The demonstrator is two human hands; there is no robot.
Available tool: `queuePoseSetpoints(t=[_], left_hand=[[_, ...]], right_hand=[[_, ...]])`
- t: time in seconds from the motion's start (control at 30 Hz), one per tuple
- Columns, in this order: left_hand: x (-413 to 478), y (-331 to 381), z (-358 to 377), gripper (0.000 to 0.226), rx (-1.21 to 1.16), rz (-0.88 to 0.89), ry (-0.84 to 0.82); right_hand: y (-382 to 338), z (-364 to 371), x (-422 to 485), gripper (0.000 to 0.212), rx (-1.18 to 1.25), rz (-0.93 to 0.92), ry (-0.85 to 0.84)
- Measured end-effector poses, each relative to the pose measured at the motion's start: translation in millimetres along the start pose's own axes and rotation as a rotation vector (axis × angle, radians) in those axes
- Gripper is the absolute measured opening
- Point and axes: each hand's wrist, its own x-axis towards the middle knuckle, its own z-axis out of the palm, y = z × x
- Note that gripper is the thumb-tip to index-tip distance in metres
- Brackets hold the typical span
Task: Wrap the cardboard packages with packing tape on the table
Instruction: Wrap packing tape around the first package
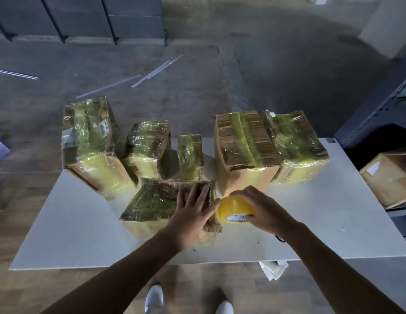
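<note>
A flat cardboard package (156, 200), covered in shiny yellowish tape, lies at the front middle of the white table (322, 223). My left hand (190, 214) presses flat on its right end, fingers straight. Just to the right, my right hand (258, 207) grips a yellow roll of packing tape (233, 209) from above, close against the package's right edge. Behind stand several more taped packages: a tall one (91, 141) at the left, two small ones (147, 148) (190, 155) in the middle, and two large ones (245, 143) (295, 143) at the right.
A dark metal shelf (383, 114) stands at the right, with an open cardboard box (390, 177) on the floor beside it. Thin white strips (152, 73) lie on the grey floor beyond the table. White paper (274, 268) hangs below the table's front edge.
</note>
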Motion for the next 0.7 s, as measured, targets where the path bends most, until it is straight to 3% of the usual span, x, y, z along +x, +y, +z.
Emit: queuePoseSetpoints(t=[0.13, 0.27, 0.37, 0.43, 0.5, 0.57, 0.7], left_hand=[[-8, -15, -3, 0.1, -0.092, 0.021, 0.125], [-27, -37, -17, 0.1, -0.341, 0.006, 0.351], [-39, -50, -25, 0.095, -0.493, -0.091, 0.393], [-48, -60, -31, 0.087, -0.567, -0.164, 0.415], [-56, -68, -33, 0.083, -0.58, -0.161, 0.436], [-61, -69, -34, 0.087, -0.617, -0.167, 0.484], [-65, -78, -29, 0.096, -0.816, -0.085, 0.604]], right_hand=[[-8, -6, 1, 0.06, 0.332, 0.111, 0.244], [-28, -20, 17, 0.056, 0.554, 0.015, 0.39], [-33, -32, 30, 0.065, 0.356, -0.08, 0.341], [-28, -38, 35, 0.075, -0.013, -0.112, 0.339], [-28, -41, 34, 0.06, -0.317, -0.204, 0.318], [-37, -43, 31, 0.049, -0.317, -0.185, 0.274], [-51, -66, 26, 0.081, 0.124, 0.019, 0.311]])
